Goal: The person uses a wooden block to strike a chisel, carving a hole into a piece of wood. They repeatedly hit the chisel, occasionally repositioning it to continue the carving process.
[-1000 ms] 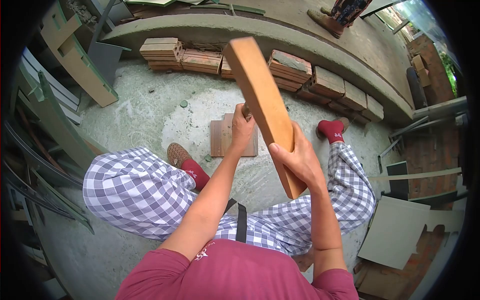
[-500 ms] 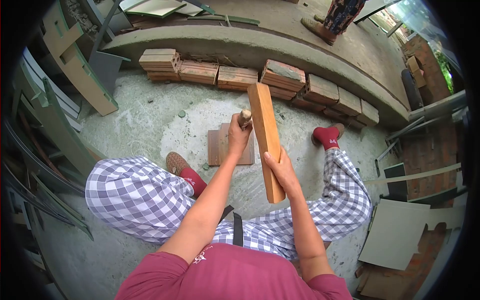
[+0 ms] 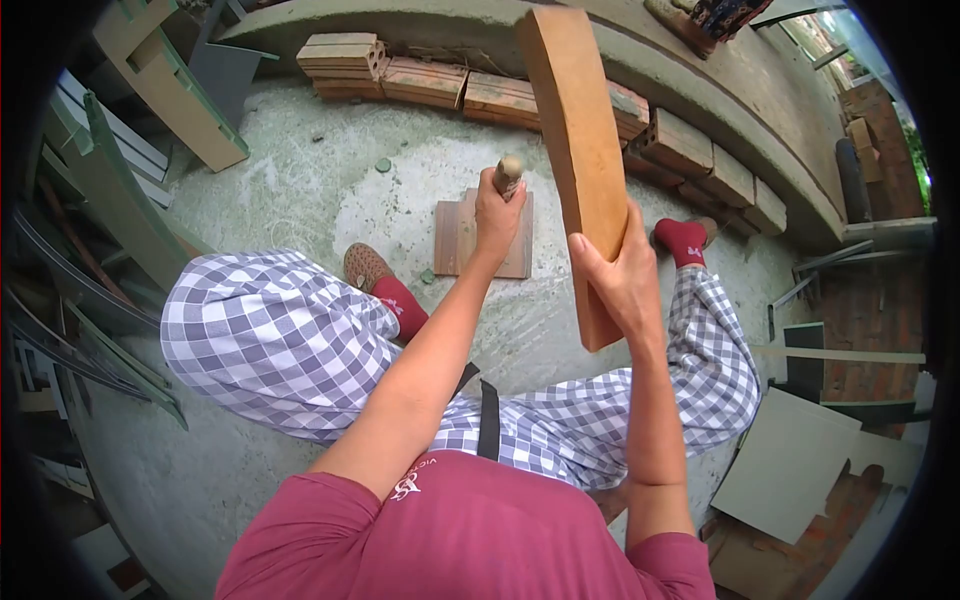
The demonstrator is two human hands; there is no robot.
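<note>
My left hand [image 3: 498, 215] is wrapped round a round-topped wooden handle [image 3: 508, 173]; what lies below the handle is hidden by the hand. Beneath it, flat brown boards [image 3: 453, 240] lie on the concrete floor between my feet. My right hand [image 3: 622, 270] grips the lower part of a thick wooden block [image 3: 582, 140], thumb on its near face and fingers round its right side. The block is raised and slants up and slightly left, apart from the boards.
A row of bricks [image 3: 415, 80] runs along the concrete ledge [image 3: 780, 160]. Cut panels [image 3: 190, 110] lean at the left. Grey sheets [image 3: 790, 460] lie at the right. Another person's foot [image 3: 682, 25] stands beyond the ledge.
The wooden block in my right hand has risen and come nearer the camera. My left hand still holds the handle over the boards. The view has shifted a little.
</note>
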